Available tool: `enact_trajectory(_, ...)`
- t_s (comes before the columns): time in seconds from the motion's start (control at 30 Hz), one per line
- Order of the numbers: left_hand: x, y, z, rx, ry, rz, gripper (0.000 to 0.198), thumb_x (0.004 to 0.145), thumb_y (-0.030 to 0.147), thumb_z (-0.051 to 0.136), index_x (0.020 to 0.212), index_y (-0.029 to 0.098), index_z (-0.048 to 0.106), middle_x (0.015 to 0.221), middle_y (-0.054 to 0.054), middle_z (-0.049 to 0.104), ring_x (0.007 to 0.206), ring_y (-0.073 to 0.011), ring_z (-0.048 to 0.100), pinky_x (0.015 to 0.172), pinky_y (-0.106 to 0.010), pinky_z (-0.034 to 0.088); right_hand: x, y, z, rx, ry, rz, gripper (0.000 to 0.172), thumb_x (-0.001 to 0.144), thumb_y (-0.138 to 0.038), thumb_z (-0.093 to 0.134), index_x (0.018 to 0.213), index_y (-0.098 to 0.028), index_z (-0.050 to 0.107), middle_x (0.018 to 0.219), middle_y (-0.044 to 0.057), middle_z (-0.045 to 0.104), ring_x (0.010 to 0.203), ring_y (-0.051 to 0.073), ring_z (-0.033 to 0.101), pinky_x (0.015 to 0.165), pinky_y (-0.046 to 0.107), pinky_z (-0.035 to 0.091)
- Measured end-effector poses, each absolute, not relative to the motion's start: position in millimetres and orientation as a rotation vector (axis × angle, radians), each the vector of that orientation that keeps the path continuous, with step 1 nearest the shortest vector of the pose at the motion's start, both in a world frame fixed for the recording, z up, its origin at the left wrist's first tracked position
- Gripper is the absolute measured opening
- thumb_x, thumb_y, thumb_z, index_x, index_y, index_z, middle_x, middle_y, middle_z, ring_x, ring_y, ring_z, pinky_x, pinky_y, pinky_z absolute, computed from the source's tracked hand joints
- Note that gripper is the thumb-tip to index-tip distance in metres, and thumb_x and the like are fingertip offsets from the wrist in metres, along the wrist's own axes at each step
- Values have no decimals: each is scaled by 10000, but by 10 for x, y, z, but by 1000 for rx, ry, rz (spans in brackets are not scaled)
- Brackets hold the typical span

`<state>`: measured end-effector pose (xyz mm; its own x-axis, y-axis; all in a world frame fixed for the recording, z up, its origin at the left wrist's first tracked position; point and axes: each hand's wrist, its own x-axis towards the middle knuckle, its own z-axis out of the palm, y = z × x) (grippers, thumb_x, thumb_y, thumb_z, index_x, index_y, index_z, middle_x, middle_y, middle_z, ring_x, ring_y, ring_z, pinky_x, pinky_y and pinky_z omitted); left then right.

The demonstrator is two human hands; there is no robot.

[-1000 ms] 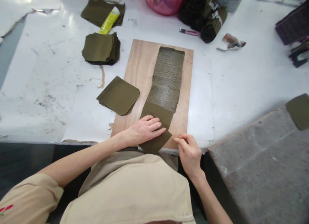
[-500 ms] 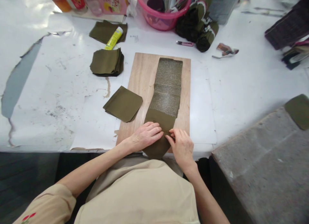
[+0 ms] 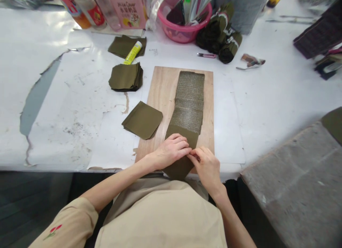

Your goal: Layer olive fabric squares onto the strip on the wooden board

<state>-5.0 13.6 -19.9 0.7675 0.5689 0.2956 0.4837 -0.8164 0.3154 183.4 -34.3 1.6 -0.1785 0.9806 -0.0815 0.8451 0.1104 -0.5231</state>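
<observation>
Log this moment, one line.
left hand: on olive sheets | right hand: beside left, over sheets | wooden board: beneath sheets

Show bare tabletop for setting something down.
Free: between the plywood board and gray panel, below the crumpled scrap; left of the olive fabric stacks (stained). Crowded: around the pink basket, and the board's near end, under left hand and right hand.

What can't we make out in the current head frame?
All in the head view:
- Olive fabric under the left hand: hidden by that hand.
- Whether the right hand grips the fabric: fingers of both hands cover the contact.
- Print on the yellow tube: too small, blurred.
- Full shape of the olive piece far right: cut off by the picture's edge.
- Piece count in the upright-cornered stack: layers overlap, blurred.
</observation>
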Motion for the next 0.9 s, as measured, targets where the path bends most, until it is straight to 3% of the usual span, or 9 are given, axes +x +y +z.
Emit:
enact_trajectory(0.13, -69, 257, -115, 2636, 786, 474, 196, 989, 229, 479, 908, 176, 649, 864, -30, 655, 910, -163, 596, 914, -337, 435, 1864, -330, 84, -1691, -1942, 828, 174, 937, -318, 552, 846, -218, 662, 835, 13, 668, 809, 162, 599, 729, 286, 443)
enact_trajectory(0.47, -390, 267, 16, 1994, 1167, 434, 119, 909, 205, 543, 857, 175, 646, 817, 10, 660, 698, -107, 592, 667, -206, 426, 1902, -217, -121, -1640, -1255, 1485, 272, 766, -403, 689, 919, -180, 658, 776, 23, 690, 705, 156, 631, 674, 281, 529)
enact_trajectory(0.63, -390, 257, 14, 1886, 1188, 439, 111, 888, 209, 564, 838, 176, 658, 809, 20, 675, 699, -104, 603, 654, -192, 427, 1847, -194, -173, -1644, -1186, 1512, 312, 750, -412, 691, 946, -171, 663, 779, 18, 679, 655, 138, 615, 625, 267, 523)
enact_trajectory(0.77, -399, 271, 12, 1881, 1176, 437, 127, 901, 230, 562, 849, 177, 665, 808, 14, 682, 697, -109, 610, 653, -194, 435, 1828, -175, -165, -1660, -1177, 1511, 300, 787, -464, 651, 831, -168, 634, 613, -20, 617, 476, 102, 543, 496, 227, 431)
enact_trajectory(0.9, -394, 283, 20, 1950, 1117, 456, 182, 944, 284, 536, 933, 189, 692, 887, -14, 700, 772, -129, 643, 694, -203, 458, 1819, -156, -155, -1619, -1152, 1544, 320, 786, -485, 658, 815, -170, 615, 532, -42, 566, 449, 102, 526, 477, 218, 398)
